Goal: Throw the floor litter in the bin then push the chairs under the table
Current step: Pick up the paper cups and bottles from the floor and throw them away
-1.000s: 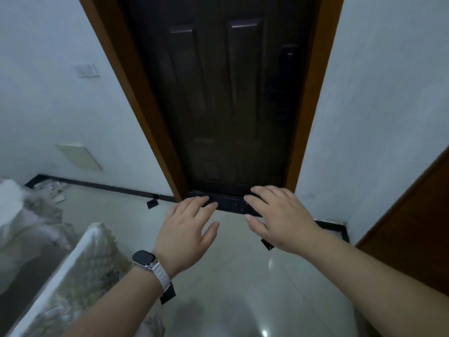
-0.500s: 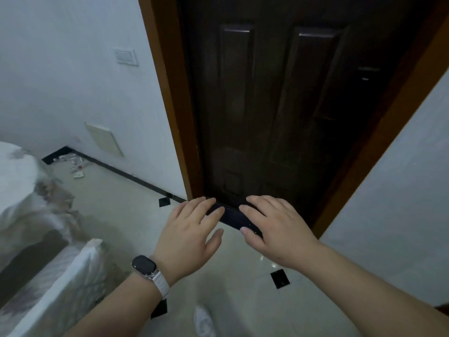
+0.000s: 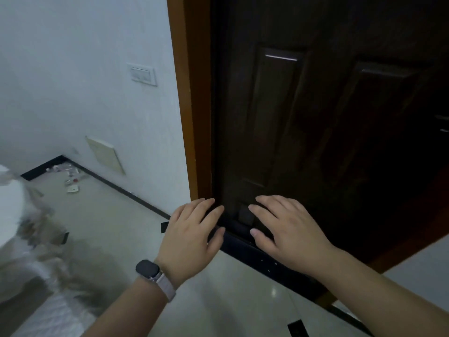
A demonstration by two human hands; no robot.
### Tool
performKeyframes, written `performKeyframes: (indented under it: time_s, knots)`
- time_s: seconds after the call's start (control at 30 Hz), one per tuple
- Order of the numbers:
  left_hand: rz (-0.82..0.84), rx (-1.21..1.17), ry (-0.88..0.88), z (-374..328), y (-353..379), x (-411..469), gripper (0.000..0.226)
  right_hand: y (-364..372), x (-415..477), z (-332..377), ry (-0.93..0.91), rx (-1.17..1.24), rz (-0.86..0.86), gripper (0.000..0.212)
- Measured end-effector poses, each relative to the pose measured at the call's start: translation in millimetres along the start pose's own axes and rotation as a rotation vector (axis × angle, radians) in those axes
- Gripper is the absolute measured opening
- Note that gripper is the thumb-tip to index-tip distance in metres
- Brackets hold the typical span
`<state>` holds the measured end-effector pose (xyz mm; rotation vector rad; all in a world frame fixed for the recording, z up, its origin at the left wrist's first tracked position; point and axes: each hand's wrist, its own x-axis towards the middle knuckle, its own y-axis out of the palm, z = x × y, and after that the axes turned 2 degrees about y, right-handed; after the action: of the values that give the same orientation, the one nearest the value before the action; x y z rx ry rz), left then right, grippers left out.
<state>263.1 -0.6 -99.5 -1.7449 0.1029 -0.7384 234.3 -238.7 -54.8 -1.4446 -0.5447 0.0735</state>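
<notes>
- A dark panelled door (image 3: 315, 142), closed in its orange-brown frame (image 3: 187, 117), fills the right half of the view.
- A white wall (image 3: 73, 57) fills the left half. It carries a light switch (image 3: 142, 74) and, lower down, a cream panel (image 3: 105, 155).
- A pale, glossy floor (image 3: 116, 227) lies below both.
- The left hand (image 3: 192, 237) and right hand (image 3: 289, 234) hover palm down before the door's foot, fingers loosely spread and holding nothing. A watch (image 3: 148, 269) sits on the left wrist.
- The floor litter (image 3: 70, 178) lies in the far corner against the black skirting, well apart from both hands (small scraps, one a flat white square).
- The step in hand is probably getting to that litter. It would go best to turn left, crouch close, and gather every scrap into one hand so a single trip to the bin is enough.
- Counts: one door, one switch, one panel, two hands and one watch. The litter pieces are too small to count. No bin, chairs or table are in view.
</notes>
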Motion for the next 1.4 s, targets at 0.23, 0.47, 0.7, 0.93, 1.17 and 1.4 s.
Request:
performKeyframes:
  time_s: [0.23,0.47,0.7,0.93,1.17,1.4]
  knots:
    - [-0.047,0.017,-0.132,69.7,12.1,29.8,0.043,44.4,92.6,-3.5,-0.089,0.061,0.008,0.049]
    - [-0.043,0.124,-0.215,136.8,36.7,76.0,0.041,111.5,203.4,-24.2,-0.235,0.145,-0.029,0.048]
    - [-0.035,0.274,-0.332,203.3,40.6,142.8,0.041,153.4,343.6,-27.5,-0.397,0.277,-0.036,0.044]
    - [-0.037,0.306,-0.499,244.2,48.5,150.8,0.04,183.9,430.7,-8.5,-0.565,0.351,-0.019,0.047]
    - [-0.102,0.33,-0.652,335.5,39.3,144.6,0.039,217.8,519.9,52.7,-0.687,0.384,-0.05,0.046]
    - [-0.15,0.31,-0.686,469.1,45.1,140.1,0.038,262.2,611.1,130.4,-0.711,0.302,0.005,0.047]
